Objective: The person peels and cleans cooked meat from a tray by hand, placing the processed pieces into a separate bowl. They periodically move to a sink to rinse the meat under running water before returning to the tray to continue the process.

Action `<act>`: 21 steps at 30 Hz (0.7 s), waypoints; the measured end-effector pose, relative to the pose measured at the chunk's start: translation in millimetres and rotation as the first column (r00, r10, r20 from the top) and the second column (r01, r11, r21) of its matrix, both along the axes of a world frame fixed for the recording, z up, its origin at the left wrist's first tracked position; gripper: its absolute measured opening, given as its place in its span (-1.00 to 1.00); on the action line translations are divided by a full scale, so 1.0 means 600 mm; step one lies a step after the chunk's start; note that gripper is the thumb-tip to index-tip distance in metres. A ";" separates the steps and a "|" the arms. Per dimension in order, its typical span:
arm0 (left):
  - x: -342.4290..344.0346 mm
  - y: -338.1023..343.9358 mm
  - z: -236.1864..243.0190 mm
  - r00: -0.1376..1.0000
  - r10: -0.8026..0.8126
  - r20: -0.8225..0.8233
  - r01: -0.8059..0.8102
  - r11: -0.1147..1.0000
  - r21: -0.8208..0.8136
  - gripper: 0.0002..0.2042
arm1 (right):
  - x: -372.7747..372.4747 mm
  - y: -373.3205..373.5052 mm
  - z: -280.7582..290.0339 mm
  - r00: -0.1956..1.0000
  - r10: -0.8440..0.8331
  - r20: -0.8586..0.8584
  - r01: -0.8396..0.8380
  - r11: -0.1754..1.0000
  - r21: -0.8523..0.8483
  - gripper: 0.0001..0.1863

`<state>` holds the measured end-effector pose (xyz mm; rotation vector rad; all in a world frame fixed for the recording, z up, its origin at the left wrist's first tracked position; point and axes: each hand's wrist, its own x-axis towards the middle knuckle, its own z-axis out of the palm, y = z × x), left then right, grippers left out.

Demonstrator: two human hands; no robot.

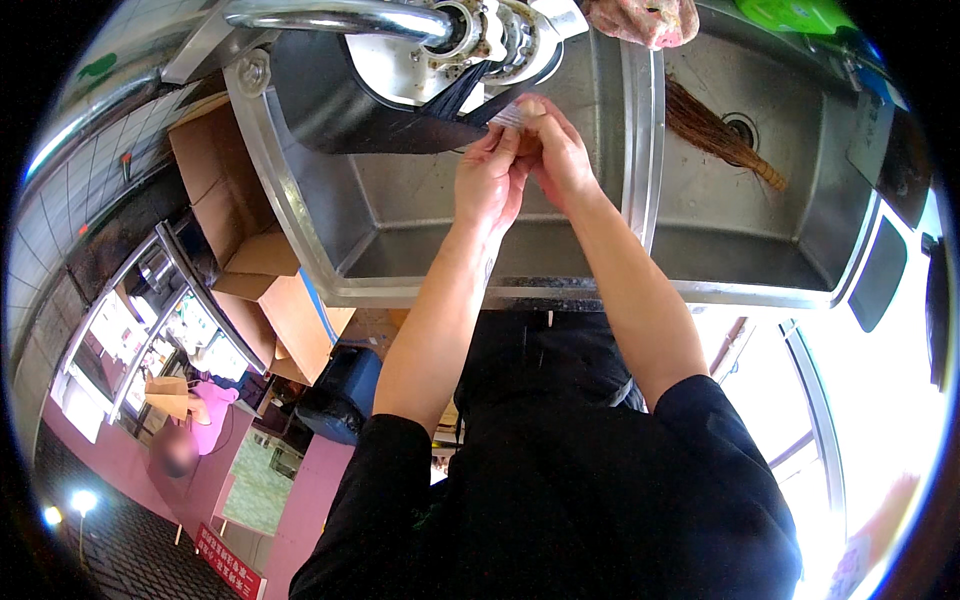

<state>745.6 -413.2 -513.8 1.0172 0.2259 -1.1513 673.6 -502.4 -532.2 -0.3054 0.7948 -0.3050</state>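
Both my hands meet over the left sink basin (420, 190), fingers bent and pinched together. Between the fingertips shows a small whitish piece with fine lines (508, 116); its kind is unclear. The thumb and fingers of my left hand (487, 185) close on its near side. My right hand (562, 150) pinches the far side, the fingers partly hiding it. Just left of the fingers is a dark curved sheet or container (340, 125), with black strap-like material (455, 98) at its rim. Above it sits a white and metal machine part (500, 45) with a chrome pipe (340, 17).
A straw hand brush (725, 135) lies in the right basin (730, 215), beside the drain. A pinkish cloth-like lump (650, 20) rests on the far divider. Cardboard boxes (260, 270) stand left of the sink. Farther left is a person in a pink top (212, 405).
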 end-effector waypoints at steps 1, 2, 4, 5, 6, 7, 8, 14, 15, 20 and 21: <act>0.001 0.002 -0.003 1.000 -0.008 0.000 0.008 1.000 -0.010 -0.69 | 0.001 0.002 -0.003 1.000 0.010 -0.014 -0.010 1.000 -0.012 -0.62; 0.002 0.001 0.000 1.000 -0.001 -0.003 0.001 1.000 -0.008 -0.69 | -0.001 0.004 -0.004 1.000 0.001 0.019 0.000 1.000 -0.024 -0.63; 0.004 -0.004 0.006 1.000 0.014 -0.009 -0.014 1.000 -0.005 -0.69 | -0.006 0.006 -0.007 0.996 -0.017 0.086 0.021 0.999 -0.046 -0.62; 0.004 -0.004 0.006 0.999 0.030 -0.028 -0.031 1.000 -0.005 -0.74 | -0.005 0.006 -0.005 0.998 -0.014 0.060 0.016 0.999 -0.035 -0.61; 0.003 -0.005 0.006 0.998 0.047 -0.047 -0.047 0.999 -0.005 -0.78 | -0.004 0.006 -0.003 0.999 -0.010 0.033 0.011 1.000 -0.023 -0.59; 0.003 -0.005 0.006 0.996 0.062 -0.066 -0.063 0.998 -0.005 -0.81 | -0.003 0.006 -0.001 1.000 -0.006 0.006 0.006 1.000 -0.011 -0.58; 0.000 -0.007 0.007 0.996 0.069 -0.060 -0.069 0.998 0.001 -0.81 | -0.003 0.004 -0.005 1.000 0.000 0.009 0.000 1.000 0.007 -0.56; 0.010 0.002 -0.009 0.995 0.061 -0.079 -0.060 0.998 0.015 -0.81 | -0.003 0.017 -0.027 0.997 0.013 0.071 -0.005 0.994 -0.106 -0.54; 0.011 0.001 -0.007 0.992 0.073 -0.099 -0.072 0.997 0.013 -0.80 | -0.003 0.015 -0.026 0.996 -0.004 0.087 0.010 0.998 -0.059 -0.54; -0.003 -0.010 0.006 0.974 0.156 -0.164 -0.152 0.988 0.039 -0.78 | -0.003 0.011 -0.030 0.994 -0.086 -0.063 0.094 0.987 0.130 -0.56; -0.003 -0.009 0.002 0.976 0.145 -0.165 -0.142 0.989 0.032 -0.78 | -0.003 0.011 -0.027 0.995 -0.071 -0.065 0.077 0.993 0.092 -0.57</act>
